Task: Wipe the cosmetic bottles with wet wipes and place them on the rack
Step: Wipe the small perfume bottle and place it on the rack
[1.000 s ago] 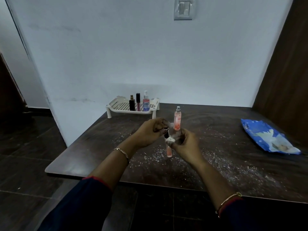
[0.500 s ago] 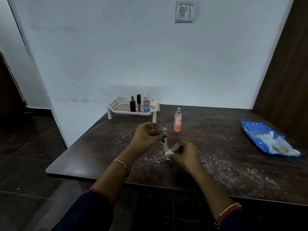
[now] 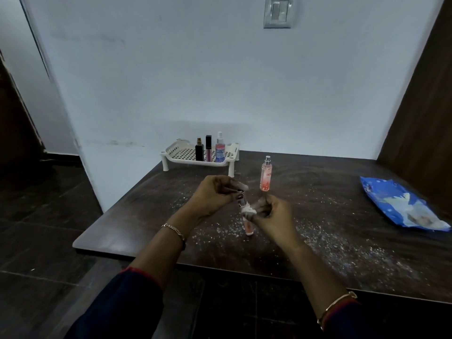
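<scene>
My left hand [image 3: 217,194] pinches the top of a slim pink bottle [image 3: 248,227] held upright over the dark table [image 3: 330,241]. My right hand [image 3: 271,214] grips a crumpled white wet wipe [image 3: 248,211] wrapped around the bottle's middle. A taller pink spray bottle [image 3: 265,176] stands on the table just behind my hands. At the back left, the white perforated rack [image 3: 181,155] holds a black bottle [image 3: 199,150], a thin lip-gloss tube [image 3: 208,148] and a pink spray bottle [image 3: 220,148].
A blue wet-wipe pack [image 3: 401,206] lies at the table's right side. White crumbs and dust are scattered over the table top. A wall stands behind the table, a dark wooden panel at the right, and dark floor tiles at the left.
Both hands with the slim bottle dropped lower over the table and shifted slightly; the wipe now sits around the bottle's middle. The tall spray bottle and rack have not moved.
</scene>
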Tool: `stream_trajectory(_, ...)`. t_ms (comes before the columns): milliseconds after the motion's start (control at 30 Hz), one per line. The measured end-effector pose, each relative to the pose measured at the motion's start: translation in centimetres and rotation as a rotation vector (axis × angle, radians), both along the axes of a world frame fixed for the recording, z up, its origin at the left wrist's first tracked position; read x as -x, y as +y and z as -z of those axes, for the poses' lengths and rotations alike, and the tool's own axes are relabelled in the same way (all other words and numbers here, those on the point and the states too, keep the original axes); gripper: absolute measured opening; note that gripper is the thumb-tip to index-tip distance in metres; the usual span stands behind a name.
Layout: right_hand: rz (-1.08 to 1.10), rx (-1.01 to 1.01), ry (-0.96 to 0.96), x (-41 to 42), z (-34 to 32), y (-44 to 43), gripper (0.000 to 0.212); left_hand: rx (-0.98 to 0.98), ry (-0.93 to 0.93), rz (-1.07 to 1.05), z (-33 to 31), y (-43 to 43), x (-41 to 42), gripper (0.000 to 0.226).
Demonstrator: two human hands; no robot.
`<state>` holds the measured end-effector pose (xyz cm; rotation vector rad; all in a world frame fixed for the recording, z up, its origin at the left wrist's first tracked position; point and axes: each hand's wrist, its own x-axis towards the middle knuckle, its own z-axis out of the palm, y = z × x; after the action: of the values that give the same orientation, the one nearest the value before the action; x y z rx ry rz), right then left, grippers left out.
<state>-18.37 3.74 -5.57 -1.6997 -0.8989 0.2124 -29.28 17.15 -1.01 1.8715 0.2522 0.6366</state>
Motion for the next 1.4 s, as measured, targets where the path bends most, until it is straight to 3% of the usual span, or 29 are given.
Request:
stream_trajectory(133,0.006,0.224,-0.062,-0.5,1.5,-1.3,0.025,0.015,-0.021,0.007,0.2,-0.2,-0.2,0.026)
stream_trajectory(267,-0.01,0.264,-0.064,-0.2,1.0,-1.4,0.024,-0.021,-0.008,0.001,0.2,-0.5,-0.5,0.025)
stream_trajectory(567,0.016,-0.093,0.165,0.4,-3.8,0.5,0.019,-0.027,0.014,-0.077,-0.2,-0.8,0.2,0.02)
stream_trajectory(700,0.041,-0.141,0.178,1.1,-3.3,1.0,0.02,-0.036,0.01,-0.114,-0.2,-0.8,0.7,0.021)
stream_trajectory(1000,-0.019,0.219,-0.028,1.4,1.5,-0.5,0.026,-0.023,0.029,-0.138,-0.2,0.0,1.4,0.017)
stream_trajectory(1133,0.015,0.266,-0.133,1.9,1.2,-0.7,0.026,-0.027,0.038,-0.132,-0.4,-0.2,1.1,0.016)
stream_trajectory(1200,0.019,0.217,-0.124,2.0,0.5,-0.5,0.027,-0.04,0.041,-0.139,-0.5,-0.2,1.1,0.015)
stream_trajectory(1400,-0.018,-0.098,0.163,1.6,-2.6,0.9,0.019,-0.053,0.059,-0.115,-0.8,0.1,1.8,0.018)
